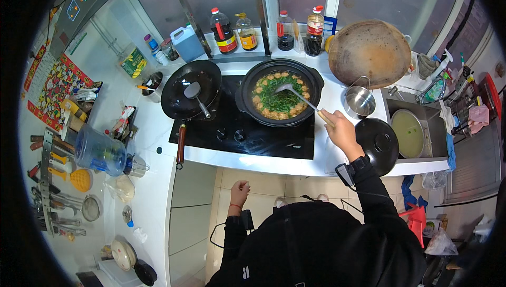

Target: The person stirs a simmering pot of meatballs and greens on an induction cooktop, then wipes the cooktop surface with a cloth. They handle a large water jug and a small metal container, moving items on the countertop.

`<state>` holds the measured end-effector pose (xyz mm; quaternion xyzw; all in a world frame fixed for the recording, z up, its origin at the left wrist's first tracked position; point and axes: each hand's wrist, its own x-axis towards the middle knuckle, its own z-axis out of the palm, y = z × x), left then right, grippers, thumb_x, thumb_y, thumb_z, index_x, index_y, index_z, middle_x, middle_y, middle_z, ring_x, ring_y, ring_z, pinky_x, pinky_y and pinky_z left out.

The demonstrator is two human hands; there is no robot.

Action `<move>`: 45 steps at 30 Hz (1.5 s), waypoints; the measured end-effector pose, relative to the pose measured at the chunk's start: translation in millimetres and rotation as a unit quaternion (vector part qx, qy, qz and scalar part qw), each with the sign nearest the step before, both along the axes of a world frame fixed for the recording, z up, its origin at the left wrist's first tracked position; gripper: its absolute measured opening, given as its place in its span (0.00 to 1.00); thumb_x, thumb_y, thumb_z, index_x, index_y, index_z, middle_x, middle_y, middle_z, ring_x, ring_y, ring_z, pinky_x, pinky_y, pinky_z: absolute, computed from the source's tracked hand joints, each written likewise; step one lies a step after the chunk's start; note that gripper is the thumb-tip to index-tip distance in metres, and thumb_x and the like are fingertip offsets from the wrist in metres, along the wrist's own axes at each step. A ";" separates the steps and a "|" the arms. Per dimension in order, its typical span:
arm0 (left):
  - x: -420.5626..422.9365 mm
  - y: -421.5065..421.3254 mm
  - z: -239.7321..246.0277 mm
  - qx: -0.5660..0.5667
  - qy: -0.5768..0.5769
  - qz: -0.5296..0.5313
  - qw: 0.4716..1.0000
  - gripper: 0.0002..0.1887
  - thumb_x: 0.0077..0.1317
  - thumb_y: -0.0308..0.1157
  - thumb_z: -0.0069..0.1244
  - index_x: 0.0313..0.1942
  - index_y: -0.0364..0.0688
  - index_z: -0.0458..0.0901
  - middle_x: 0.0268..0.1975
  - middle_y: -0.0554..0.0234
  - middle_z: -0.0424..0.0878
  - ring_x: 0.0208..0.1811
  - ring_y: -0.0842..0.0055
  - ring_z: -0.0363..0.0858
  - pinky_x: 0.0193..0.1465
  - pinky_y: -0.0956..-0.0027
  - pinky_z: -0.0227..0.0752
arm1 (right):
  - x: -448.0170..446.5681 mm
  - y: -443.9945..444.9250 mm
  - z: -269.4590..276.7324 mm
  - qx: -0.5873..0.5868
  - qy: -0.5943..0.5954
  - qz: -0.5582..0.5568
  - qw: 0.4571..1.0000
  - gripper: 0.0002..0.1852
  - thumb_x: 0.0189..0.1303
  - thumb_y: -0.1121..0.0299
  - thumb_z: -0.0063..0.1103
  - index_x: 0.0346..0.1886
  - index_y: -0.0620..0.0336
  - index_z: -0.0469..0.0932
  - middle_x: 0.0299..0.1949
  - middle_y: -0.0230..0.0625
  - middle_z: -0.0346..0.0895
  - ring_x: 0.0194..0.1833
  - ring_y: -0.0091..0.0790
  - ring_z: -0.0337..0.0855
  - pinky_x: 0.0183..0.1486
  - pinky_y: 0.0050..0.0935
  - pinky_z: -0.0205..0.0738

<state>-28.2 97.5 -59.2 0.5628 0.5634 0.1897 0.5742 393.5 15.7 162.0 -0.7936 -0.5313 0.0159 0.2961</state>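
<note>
My right hand [340, 130] grips the pale handle of a metal ladle [303, 99], whose head rests in the food at the middle of a black clay pot [253, 117]. Chopped leafy greens [276, 99] lie in the pot's broth, with a ring of brownish balls [272, 115] around them. The pot sits on the right side of a black glass cooktop [269, 140]. My left hand [239, 194] hangs over the floor in front of the counter, its fingers curled; nothing shows in it.
Left of the pot is a wok [172, 101] with a spatula [192, 91] in it, its wooden handle [181, 144] jutting past the counter edge. A black lid [377, 144], a steel pot [359, 103] and a sink [429, 128] stand to the right. Sauce bottles [225, 37] line the back.
</note>
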 end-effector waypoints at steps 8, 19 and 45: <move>1.9 1.6 -2.5 -0.018 -0.002 0.004 1.000 0.10 0.70 0.34 0.53 0.47 0.41 0.81 0.39 0.64 0.86 0.39 0.77 0.85 0.39 0.72 0.80 | -13.1 -4.6 1.8 -0.043 0.050 0.006 0.998 0.26 0.54 0.74 0.64 0.60 0.48 0.80 0.36 0.44 0.77 0.38 0.51 0.81 0.43 0.42 0.76; -2.6 -5.9 -6.9 -0.010 -0.002 0.001 1.000 0.10 0.69 0.34 0.53 0.45 0.39 0.82 0.36 0.63 0.85 0.35 0.78 0.84 0.36 0.73 0.79 | -15.1 -8.2 -10.1 0.017 0.149 0.043 0.988 0.25 0.55 0.72 0.67 0.59 0.55 0.80 0.41 0.50 0.82 0.43 0.53 0.83 0.49 0.41 0.77; -7.1 -6.8 -9.1 -0.031 -0.005 0.004 0.999 0.09 0.68 0.33 0.54 0.45 0.40 0.81 0.36 0.65 0.85 0.35 0.78 0.84 0.36 0.72 0.79 | -22.9 0.3 -14.8 0.020 0.107 -0.044 0.993 0.26 0.56 0.72 0.65 0.61 0.54 0.79 0.38 0.50 0.79 0.41 0.55 0.81 0.46 0.45 0.75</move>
